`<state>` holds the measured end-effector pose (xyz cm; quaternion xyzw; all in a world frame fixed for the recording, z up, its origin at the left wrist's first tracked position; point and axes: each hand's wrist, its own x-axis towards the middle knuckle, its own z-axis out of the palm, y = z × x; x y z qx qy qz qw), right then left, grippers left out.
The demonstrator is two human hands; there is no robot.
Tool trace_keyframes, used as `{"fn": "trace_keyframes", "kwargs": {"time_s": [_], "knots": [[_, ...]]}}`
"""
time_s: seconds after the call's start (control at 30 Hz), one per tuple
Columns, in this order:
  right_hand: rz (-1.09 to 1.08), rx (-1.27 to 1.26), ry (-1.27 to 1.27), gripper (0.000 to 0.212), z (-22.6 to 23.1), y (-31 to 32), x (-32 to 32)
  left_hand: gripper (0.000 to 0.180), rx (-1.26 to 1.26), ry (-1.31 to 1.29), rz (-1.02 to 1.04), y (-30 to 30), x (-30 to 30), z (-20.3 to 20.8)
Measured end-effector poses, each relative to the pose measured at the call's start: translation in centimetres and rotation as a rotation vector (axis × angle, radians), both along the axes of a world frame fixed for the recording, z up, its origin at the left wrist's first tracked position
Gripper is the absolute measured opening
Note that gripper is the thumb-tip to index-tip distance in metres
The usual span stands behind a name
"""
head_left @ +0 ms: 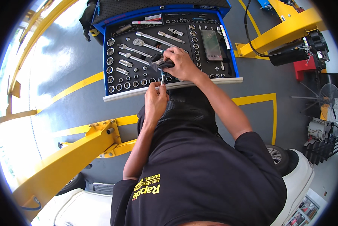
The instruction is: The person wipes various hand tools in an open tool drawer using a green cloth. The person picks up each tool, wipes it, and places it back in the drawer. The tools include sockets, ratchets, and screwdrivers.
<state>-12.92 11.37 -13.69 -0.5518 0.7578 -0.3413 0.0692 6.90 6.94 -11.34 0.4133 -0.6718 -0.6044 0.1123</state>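
Over the front part of an open tool drawer (172, 86), my right hand (185, 64) is closed around a dark tool with a black grip (161, 64); its exact kind is partly hidden by my fingers. Below it, my left hand (156, 101) pinches a slim metal shaft (163, 79) that points up to the dark tool. The two parts meet or nearly meet; I cannot tell if they are joined. Beneath my hands in the foam lie a ratchet (139, 42), a long metal bar (133, 58) and several sockets (110, 61).
A phone (212, 45) lies on the drawer's right side beside a white marker (225, 37). A black mat (146, 9) covers the blue cabinet's top. Yellow lift arms (71, 150) reach in at left and right. A white vehicle (74, 209) stands behind me, and a fan (330, 101) at right.
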Motion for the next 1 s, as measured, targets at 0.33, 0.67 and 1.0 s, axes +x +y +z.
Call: {"fn": "trace_keyframes", "kwargs": {"time_s": [0.33,0.67,1.0], "knots": [[0.061,0.12,-0.095,0.04,1.3,0.5,1.9,0.043,0.068,-0.003,0.028,0.1,0.2,0.7],[0.034,0.1,0.03,0.039,0.1,-0.3,1.9,0.057,0.166,0.035,-0.133,-0.9,0.5,-0.2],[0.141,0.103,-0.248,0.034,2.2,0.4,2.1,0.031,0.308,0.052,-0.115,-1.7,0.8,-0.2]]}}
